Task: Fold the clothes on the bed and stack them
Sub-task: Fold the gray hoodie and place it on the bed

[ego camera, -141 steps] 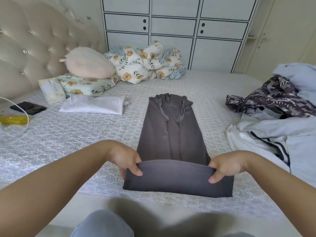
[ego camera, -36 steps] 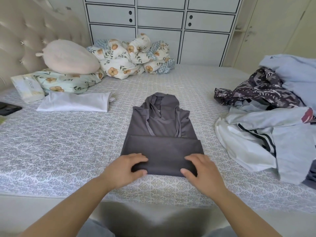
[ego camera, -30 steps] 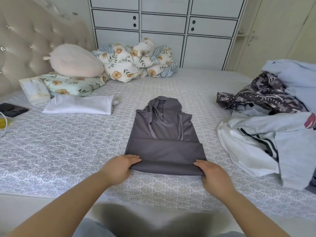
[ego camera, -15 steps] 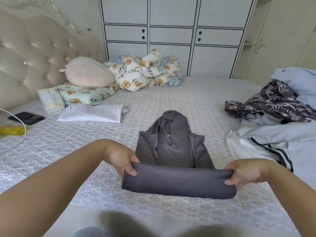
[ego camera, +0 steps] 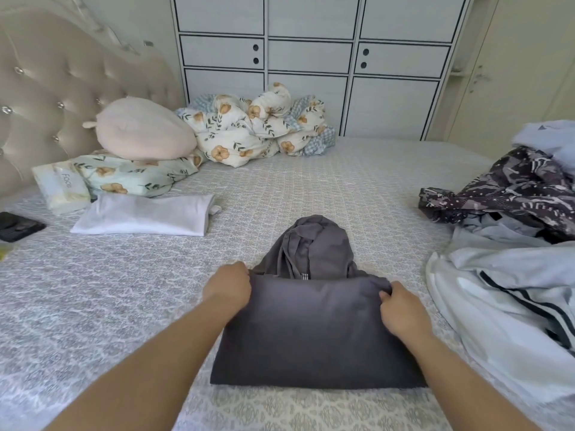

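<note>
The person is leaning over the near edge of the bed [ego camera: 93, 290], both bare arms reaching forward onto a dark grey hoodie [ego camera: 311, 331]. The hoodie is lying in the middle of the patterned bedspread, its body folded up into a thick rectangle, with the hood and drawstrings sticking out beyond the far fold.

The left hand [ego camera: 228, 286] is sitting at the far left corner of the folded part, fingers curled around the fabric edge and gripping it. The right hand [ego camera: 401, 309] is at the far right corner, its fingers pinching a small bunch of the cloth there. Both hands are holding the top layer against the layers under it.

To the right, a heap of unfolded clothes [ego camera: 510, 281] is sprawling across the bed: pale blue and white pieces with dark stripes, and a dark patterned garment [ego camera: 513, 188] on top toward the far side. It is lying just beside the hoodie without touching it.

Off to the left, well apart, 1 folded white garment [ego camera: 143, 214] is lying flat. Behind it, a tissue pack [ego camera: 60, 186] is leaning against a floral pillow [ego camera: 133, 175], with a pink cushion [ego camera: 143, 130] resting on top. A bundled floral quilt [ego camera: 255, 129] is sitting at the far side, in front of the white wardrobe [ego camera: 311, 57]. A black phone [ego camera: 17, 225] is lying at the left edge.
</note>
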